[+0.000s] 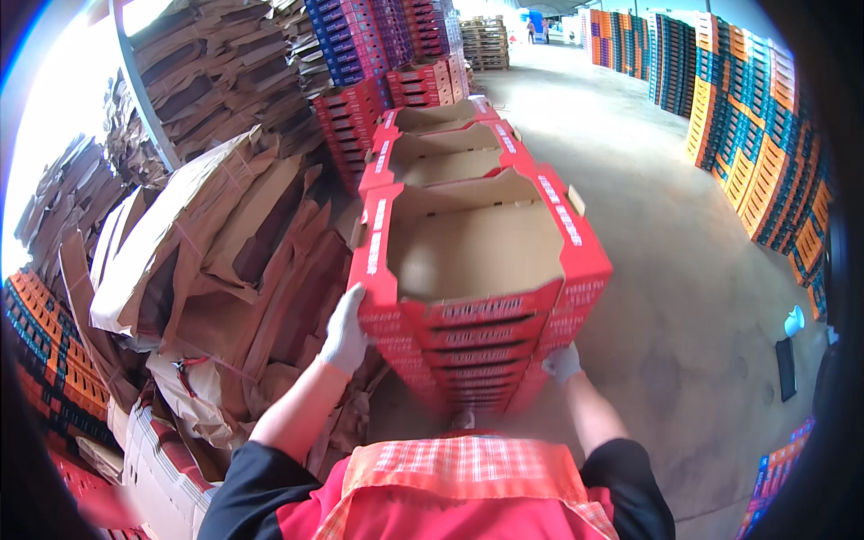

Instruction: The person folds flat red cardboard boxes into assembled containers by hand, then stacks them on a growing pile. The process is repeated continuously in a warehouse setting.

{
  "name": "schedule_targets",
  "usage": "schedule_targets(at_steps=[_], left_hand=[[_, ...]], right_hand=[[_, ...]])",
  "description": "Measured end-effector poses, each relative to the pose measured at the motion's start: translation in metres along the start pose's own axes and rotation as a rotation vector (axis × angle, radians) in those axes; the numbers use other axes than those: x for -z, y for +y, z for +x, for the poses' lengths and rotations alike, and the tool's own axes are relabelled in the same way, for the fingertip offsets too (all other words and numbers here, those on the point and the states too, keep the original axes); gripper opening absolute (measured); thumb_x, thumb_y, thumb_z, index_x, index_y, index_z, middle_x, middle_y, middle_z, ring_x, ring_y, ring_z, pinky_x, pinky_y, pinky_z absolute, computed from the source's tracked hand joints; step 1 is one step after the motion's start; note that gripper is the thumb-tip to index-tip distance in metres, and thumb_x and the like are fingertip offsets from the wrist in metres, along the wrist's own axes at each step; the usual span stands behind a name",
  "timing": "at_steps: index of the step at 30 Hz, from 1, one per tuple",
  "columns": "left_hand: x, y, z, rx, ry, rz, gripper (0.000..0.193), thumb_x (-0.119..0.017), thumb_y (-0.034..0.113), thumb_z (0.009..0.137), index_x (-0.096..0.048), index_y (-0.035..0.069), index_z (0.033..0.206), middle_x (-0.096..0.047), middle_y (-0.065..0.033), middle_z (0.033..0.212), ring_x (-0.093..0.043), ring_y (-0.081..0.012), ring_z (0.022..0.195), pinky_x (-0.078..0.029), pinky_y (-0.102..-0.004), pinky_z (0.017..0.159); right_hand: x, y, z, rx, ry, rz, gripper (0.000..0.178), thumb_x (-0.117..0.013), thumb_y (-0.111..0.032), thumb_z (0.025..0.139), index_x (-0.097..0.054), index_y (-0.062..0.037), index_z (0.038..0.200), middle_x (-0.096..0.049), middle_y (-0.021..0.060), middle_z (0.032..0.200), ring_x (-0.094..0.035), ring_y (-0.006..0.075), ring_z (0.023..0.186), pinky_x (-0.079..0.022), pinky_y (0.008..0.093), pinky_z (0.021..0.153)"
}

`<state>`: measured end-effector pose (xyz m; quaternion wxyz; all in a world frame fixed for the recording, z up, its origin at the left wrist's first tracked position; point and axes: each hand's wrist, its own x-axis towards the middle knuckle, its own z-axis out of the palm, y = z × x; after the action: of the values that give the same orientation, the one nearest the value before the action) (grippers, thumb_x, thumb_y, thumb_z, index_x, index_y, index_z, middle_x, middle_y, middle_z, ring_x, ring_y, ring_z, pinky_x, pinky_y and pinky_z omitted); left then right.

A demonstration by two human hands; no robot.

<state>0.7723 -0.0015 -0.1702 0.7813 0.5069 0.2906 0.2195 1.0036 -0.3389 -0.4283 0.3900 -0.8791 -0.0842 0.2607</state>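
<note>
In front of me stands a tall stack of open-topped red cardboard trays (481,310), with a bare brown inside showing in the top one. My left hand (345,331), in a white glove, grips the near left corner of the stack just below the top rim. Lower down, my right hand (562,362), also gloved, is closed against the near right edge. Both hands' fingers are partly hidden by the trays. Directly beyond stand more stacked red trays (443,162), close behind the first stack.
Heaps of flattened brown cardboard (193,243) crowd the left side. Blue and purple trays (346,36) tower behind the red ones. Orange and green tray stacks (742,135) line the right wall. Wooden pallets (485,43) stand far back. A dark object (787,369) lies on the concrete floor (657,207).
</note>
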Motion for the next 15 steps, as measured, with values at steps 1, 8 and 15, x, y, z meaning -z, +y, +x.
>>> schedule_targets(at_steps=[1, 8, 15], left_hand=[[-0.008, 0.001, 0.018, -0.013, 0.011, 0.049, 0.046, -0.061, 0.046, 0.092, -0.055, 0.017, 0.128, -0.065, -0.0057, 0.118, -0.066, -0.0250, 0.100, -0.052, -0.0536, 0.077], [-0.058, 0.023, 0.150, 0.020, 0.060, 0.072, 0.057, -0.062, 0.056, 0.088, -0.054, 0.021, 0.132, -0.063, -0.0031, 0.126, -0.064, -0.0279, 0.106, -0.037, -0.0721, 0.088], [-0.072, 0.031, 0.137, 0.002, 0.072, 0.058, 0.065, -0.064, 0.054, 0.088, -0.051, 0.019, 0.140, -0.056, -0.0052, 0.140, -0.055, -0.0362, 0.123, -0.024, -0.0788, 0.098]], right_hand=[[0.004, -0.014, 0.008, -0.046, 0.102, 0.379, 0.058, -0.058, 0.007, 0.076, -0.050, -0.0129, 0.130, -0.064, 0.0120, 0.088, -0.064, 0.0233, 0.074, -0.055, 0.0338, 0.072], [-0.060, -0.042, 0.020, 0.198, 0.303, 0.974, 0.074, -0.066, -0.004, 0.075, -0.042, -0.0044, 0.145, -0.063, 0.0147, 0.110, -0.065, 0.0237, 0.086, -0.056, 0.0357, 0.072], [-0.178, 0.164, -0.122, 0.182, -0.358, -0.424, 0.053, -0.062, -0.023, 0.085, -0.055, -0.0015, 0.133, -0.067, 0.0185, 0.118, -0.070, 0.0281, 0.090, -0.057, 0.0401, 0.070]])
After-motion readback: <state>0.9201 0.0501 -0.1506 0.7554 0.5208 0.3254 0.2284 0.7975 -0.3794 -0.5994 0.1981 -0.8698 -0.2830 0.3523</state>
